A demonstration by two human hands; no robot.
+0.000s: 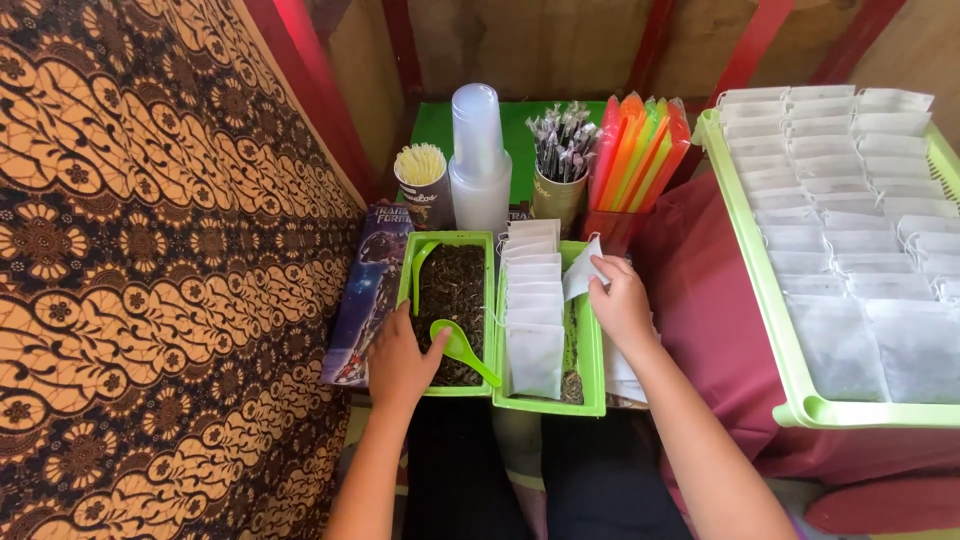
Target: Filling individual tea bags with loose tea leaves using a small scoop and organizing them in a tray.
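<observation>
Far left: I log a brown and black patterned cloth (150, 270) filling that side of the view, with a printed cardboard box (365, 290) lying along its edge.

Left hand (400, 365): I read it as closed around the handle of a green scoop (462, 348), whose bowl sits over the dark loose tea. The hand rests on the near left corner of the left green tray (489, 300).

Left green tray: filled with dark dry tea leaves (455, 290); a second green scoop (420, 268) lies in its far left corner.

Behind the trays, in a row: a cup of pale sticks (421, 180), a stack of clear plastic cups (479, 160), a cup of dark wrapped sticks (562, 160), a bundle of orange, yellow and green sheets (640, 150) standing on edge.

Right green tray (596, 370): touching the left tray, holding a row of empty white filter bags (533, 310) stacked like files, with leaf crumbs on its floor.

Right hand (620, 300): I see it pinching one white filter bag (580, 275) between the fingertips, raised just above the right tray's far right side.

Right: a maroon cloth (700, 320) under a large pale green tray (770, 300), which carries rows of filled white bags (850, 200) lying flat.
</observation>
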